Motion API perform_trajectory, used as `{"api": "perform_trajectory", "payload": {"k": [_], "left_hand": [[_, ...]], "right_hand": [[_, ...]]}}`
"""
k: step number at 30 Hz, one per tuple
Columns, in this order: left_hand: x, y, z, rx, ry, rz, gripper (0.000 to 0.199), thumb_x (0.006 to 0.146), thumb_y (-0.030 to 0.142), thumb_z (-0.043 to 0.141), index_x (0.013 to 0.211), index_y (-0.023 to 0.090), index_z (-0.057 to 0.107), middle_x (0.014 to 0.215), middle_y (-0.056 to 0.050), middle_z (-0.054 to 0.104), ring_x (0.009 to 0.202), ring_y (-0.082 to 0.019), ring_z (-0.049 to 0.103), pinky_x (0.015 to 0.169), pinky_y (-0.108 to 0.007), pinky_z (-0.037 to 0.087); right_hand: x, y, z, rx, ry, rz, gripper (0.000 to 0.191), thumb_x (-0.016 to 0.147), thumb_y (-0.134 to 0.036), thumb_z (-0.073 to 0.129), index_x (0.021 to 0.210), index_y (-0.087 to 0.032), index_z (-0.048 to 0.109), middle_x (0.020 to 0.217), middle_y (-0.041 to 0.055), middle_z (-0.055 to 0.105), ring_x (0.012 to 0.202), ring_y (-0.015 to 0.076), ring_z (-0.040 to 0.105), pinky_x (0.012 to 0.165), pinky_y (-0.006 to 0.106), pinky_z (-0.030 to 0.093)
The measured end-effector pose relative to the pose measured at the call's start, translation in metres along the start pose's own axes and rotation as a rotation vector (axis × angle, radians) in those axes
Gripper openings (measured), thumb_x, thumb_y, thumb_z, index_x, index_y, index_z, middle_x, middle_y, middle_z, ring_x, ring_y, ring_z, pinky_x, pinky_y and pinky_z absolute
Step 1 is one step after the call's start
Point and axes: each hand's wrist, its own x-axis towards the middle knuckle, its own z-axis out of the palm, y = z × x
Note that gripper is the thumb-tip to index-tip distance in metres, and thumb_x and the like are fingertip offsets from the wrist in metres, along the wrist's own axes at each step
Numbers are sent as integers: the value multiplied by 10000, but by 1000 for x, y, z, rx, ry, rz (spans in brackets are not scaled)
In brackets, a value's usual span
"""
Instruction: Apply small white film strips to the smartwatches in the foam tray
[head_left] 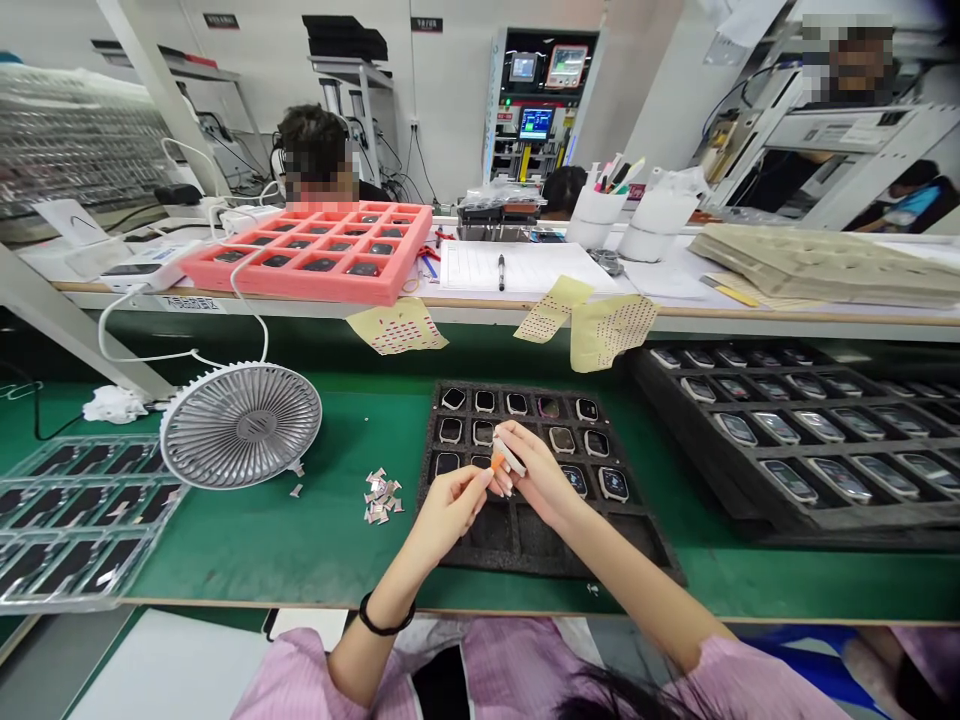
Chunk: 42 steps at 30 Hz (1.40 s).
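Over a black foam tray [540,545] of square watch bodies, my two hands meet. My right hand [536,470] is closed around a small light-coloured watch body [510,455], held tilted. The fingers of my left hand [454,505] pinch a small orange piece [496,461] against that watch body. A watch [614,484] sits in a tray pocket right of my hands. To the left, a pile of small metallic pieces [383,497] lies on the green mat [330,545]. My fingers hide part of the tray and of the watch body.
A grey fan [244,425] stands at the left, above a clear tray [82,520] of dark parts. More black foam trays [795,450] of watches are at the right. On the shelf are a pink foam tray [397,280], papers [465,265] and pen cups [596,215]. People sit beyond.
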Motion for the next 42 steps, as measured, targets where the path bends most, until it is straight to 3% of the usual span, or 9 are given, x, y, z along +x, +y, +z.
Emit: {"api": "perform_trajectory", "payload": {"k": [4, 10, 17, 21, 25, 29, 35, 39, 42], "left_hand": [[0, 2, -4, 21, -14, 38, 499, 800, 632, 572, 765, 139, 634, 487, 91, 333, 373, -26, 199, 357, -185, 143], [2, -3, 0, -10, -25, 127, 511, 798, 636, 587, 723, 132, 623, 442, 86, 358, 355, -27, 225, 362, -190, 147], [6, -9, 1, -9, 45, 97, 514, 785, 651, 581, 703, 144, 585, 440, 87, 374, 354, -33, 229, 365, -198, 163], [12, -9, 5, 13, 142, 182, 516, 745, 657, 620, 671, 152, 545, 476, 82, 368, 406, -42, 266, 393, -188, 190], [12, -10, 6, 17, 149, 162, 487, 767, 629, 606, 658, 168, 491, 481, 91, 337, 402, -40, 232, 396, -184, 187], [4, -11, -25, 154, 293, 147, 430, 817, 583, 543, 676, 180, 487, 481, 93, 300, 396, -54, 235, 400, -187, 198], [-11, -23, -88, 842, 596, 4, 322, 876, 407, 475, 631, 198, 484, 525, 21, 485, 479, -132, 475, 488, -219, 300], [-20, -34, -100, 1006, 623, -87, 269, 908, 387, 452, 780, 190, 582, 565, -18, 592, 561, -197, 601, 521, -238, 328], [-24, -37, -98, 959, 629, -56, 321, 935, 415, 403, 981, 173, 609, 667, -45, 671, 610, -217, 653, 541, -245, 374]], "right_hand": [[0, 0, 2, -29, -7, -18, 329, 789, -454, 721, 763, -204, 509, 434, -113, 445, 311, 49, 379, 340, 158, 274], [3, 4, 6, 268, -211, 230, 398, 720, -441, 770, 666, -202, 456, 385, -130, 403, 275, 6, 150, 290, 134, 142], [4, 11, 1, 299, -114, 176, 417, 746, -393, 760, 613, -201, 415, 383, -108, 405, 297, 14, 184, 284, 129, 146], [-6, 14, 6, 126, 47, 70, 302, 781, -424, 717, 819, -222, 496, 468, -102, 487, 321, 29, 252, 309, 136, 220], [-9, 18, 5, -108, 62, -8, 368, 789, -500, 679, 972, -247, 484, 544, -94, 506, 371, 54, 326, 341, 154, 262], [14, 13, -34, -487, 207, -94, 340, 855, -584, 498, 936, -256, 457, 575, -95, 435, 387, 79, 339, 366, 198, 299], [61, 10, -108, -823, 325, -128, 209, 770, -420, 573, 858, -234, 533, 533, -95, 363, 457, 127, 392, 474, 250, 336], [66, 15, -117, -1016, 273, -170, 91, 752, -311, 584, 783, -226, 575, 542, -64, 425, 545, 170, 462, 592, 309, 403], [55, 15, -106, -1112, 238, -256, 49, 768, -266, 573, 786, -221, 586, 795, 43, 591, 817, 253, 566, 774, 404, 443]]}}
